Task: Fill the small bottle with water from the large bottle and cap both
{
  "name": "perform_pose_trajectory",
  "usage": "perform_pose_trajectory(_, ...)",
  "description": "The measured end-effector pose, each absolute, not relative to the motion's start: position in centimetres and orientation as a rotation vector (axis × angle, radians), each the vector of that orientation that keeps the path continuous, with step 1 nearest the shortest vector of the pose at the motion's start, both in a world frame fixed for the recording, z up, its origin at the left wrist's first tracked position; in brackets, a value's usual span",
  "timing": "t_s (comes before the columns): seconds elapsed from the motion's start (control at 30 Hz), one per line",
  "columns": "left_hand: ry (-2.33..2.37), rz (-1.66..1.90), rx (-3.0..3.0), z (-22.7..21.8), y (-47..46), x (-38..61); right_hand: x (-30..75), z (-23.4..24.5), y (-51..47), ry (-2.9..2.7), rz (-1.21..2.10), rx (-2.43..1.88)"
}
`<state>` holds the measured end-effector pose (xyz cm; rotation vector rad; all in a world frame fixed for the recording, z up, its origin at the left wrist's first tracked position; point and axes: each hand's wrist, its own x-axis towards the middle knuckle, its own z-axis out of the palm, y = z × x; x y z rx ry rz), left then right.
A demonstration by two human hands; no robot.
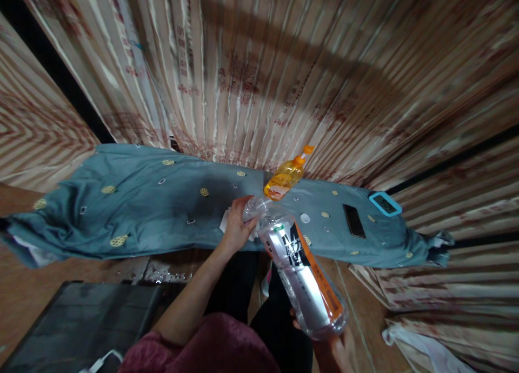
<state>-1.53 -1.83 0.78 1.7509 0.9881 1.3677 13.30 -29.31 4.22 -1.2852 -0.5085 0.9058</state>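
Note:
My left hand (236,226) is closed around a small clear plastic cup (253,207). The cup sits right at the mouth end of a large clear bottle with a silver and orange label (302,278). That bottle is tilted, its neck toward the cup and its base toward me. Beneath the base, my right hand (338,351) grips it, with most of the fingers hidden. Whether liquid passes between bottle and cup cannot be made out. Partly behind my left hand lies a white tissue (223,221). A white round cap (305,218) rests on the cloth right of the bottle.
An orange pump bottle (286,177) stands at the back of the narrow cloth-covered table (154,216). To the right lie a dark phone (354,220) and a blue-framed digital display (384,204). Striped curtains (243,65) surround the table. A dark box (87,321) is at lower left.

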Motion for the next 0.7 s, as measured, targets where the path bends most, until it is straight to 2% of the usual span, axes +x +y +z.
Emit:
perform_pose_trajectory(0.23, 0.946, 1.431, 1.668, 0.7, -1.4, -1.2, 12.0, 6.2, -28.9, -0.432, 0.956, -1.246)
perform_pose_trajectory(0.7, 0.951, 1.395, 1.637, 0.7, -1.7, -1.0, 11.7, 6.9, -28.8, -0.420, 0.879, -1.226)
